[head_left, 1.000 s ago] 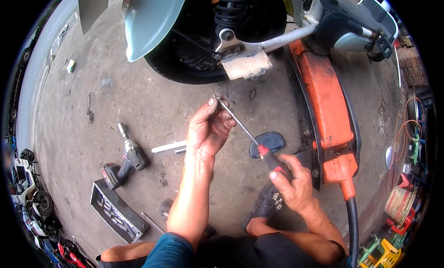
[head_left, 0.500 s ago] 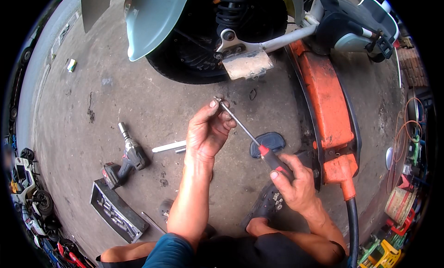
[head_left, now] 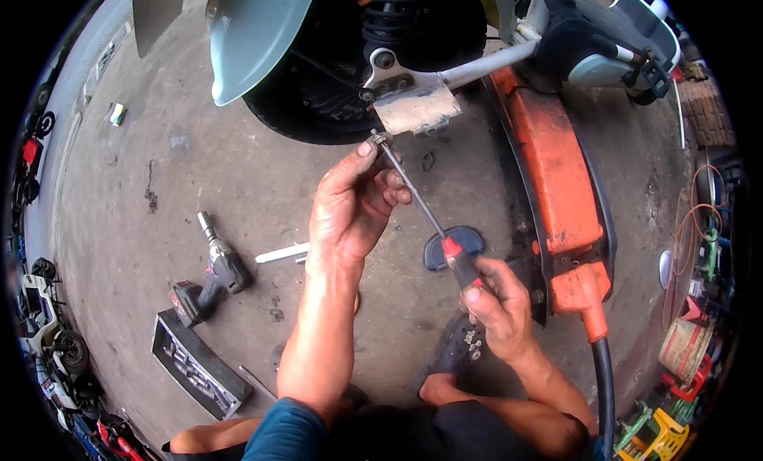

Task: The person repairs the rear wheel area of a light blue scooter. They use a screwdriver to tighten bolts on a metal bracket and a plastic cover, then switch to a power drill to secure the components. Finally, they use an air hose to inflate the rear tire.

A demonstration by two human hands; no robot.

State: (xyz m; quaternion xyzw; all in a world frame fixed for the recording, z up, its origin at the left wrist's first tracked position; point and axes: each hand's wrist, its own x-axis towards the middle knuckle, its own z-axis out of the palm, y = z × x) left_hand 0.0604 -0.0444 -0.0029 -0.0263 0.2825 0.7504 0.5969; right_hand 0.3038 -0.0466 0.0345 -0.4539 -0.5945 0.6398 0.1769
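The right hand (head_left: 497, 306) is gripping the red-and-black handle of a screwdriver (head_left: 433, 218) at about 5 o'clock from centre, fingers clenched round it, thumb lying along the grip. The shaft is running up toward 11 o'clock to its tip, just below the metal bracket (head_left: 417, 111).

The left hand (head_left: 354, 207) is sitting near centre, thumb and forefinger pinching a small screw (head_left: 380, 137) at the driver's tip; the other fingers are curling loosely under the shaft.

The bracket is hanging off the scooter wheel (head_left: 334, 95) at 12 o'clock, w/ a pale blue-grey mudguard (head_left: 254, 32) curving over it at 11 o'clock. An orange body panel (head_left: 556, 183) is lying at 2–3 o'clock, ending in a black hose (head_left: 604, 389) at 4 o'clock. A dark oval piece (head_left: 457, 242) is lying on the concrete floor (head_left: 159, 183) just behind the driver handle.

At 8 o'clock a cordless impact driver (head_left: 214, 274) is lying on its side, and a long open socket case (head_left: 199, 366) is sitting just below it. A white rod (head_left: 282, 253) is lying btw the driver and the left wrist. At 10 o'clock, far off, a small white-and-green packet (head_left: 118, 114) is lying flat; its print is too small to tell. A yellow crate (head_left: 664, 437) is sitting at 4 o'clock by the rim.
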